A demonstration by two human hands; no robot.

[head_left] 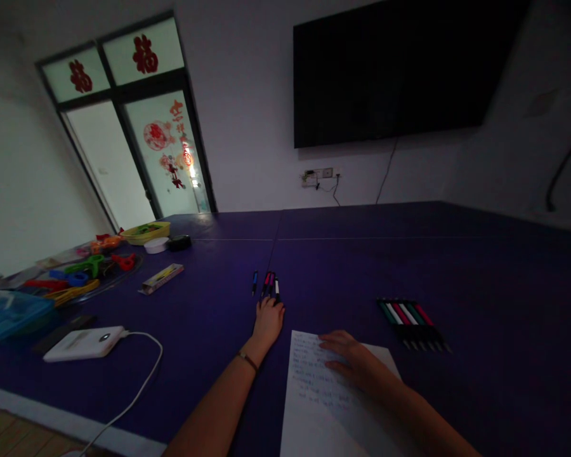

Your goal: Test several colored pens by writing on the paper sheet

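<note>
My left hand [269, 317] rests on the purple table, its bent fingertips touching the near ends of a few pens. Among these are a white-barrelled pen [276, 289], a purple pen [271, 284] and a pink pen [266, 283], side by side. A blue pen [254, 283] lies a little apart to their left. My right hand [349, 357] lies with fingers spread on a sheet of paper [309, 406] covered with handwriting. Right of the paper, several pens [409, 317] with green, white and pink barrels form a neat row, tips toward me.
On the left are a white power bank [85, 343] with a cable [147, 374], a narrow box [162, 278], a blue container [14, 312] and scissors [88, 265]. Behind them stand a yellow basket [145, 233] and a black round object [179, 242]. A screen [400, 70] hangs on the wall.
</note>
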